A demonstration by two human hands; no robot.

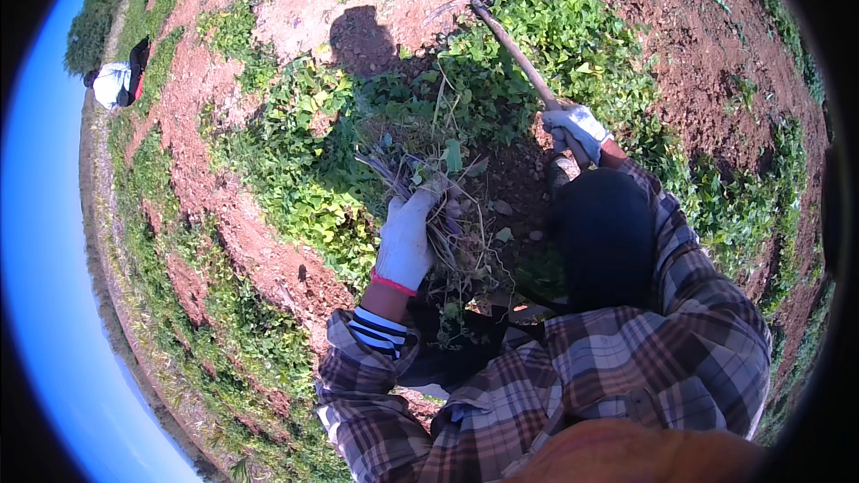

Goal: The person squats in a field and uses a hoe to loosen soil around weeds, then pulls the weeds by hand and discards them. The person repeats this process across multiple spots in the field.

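My left hand (411, 235), in a white glove with a red cuff edge, grips a bunch of pulled weeds (463, 241) with stems and tangled roots. The bunch hangs in front of my body, over dark soil. My right hand (577, 133), also in a white glove, is closed around the wooden handle (513, 50) of a long-handled tool. The handle slants up and left from my hand, and a thin, curved, pale part lies at its far end against the soil. Low leafy vines (543, 7) grow beside the handle.
Rows of green vines (329, 215) alternate with strips of reddish soil (268, 268). My bent knee (604, 235) and a shoe (564, 171) are close to the right hand. Another person (114, 84) bends over far off at the upper left. Small stones lie on the soil.
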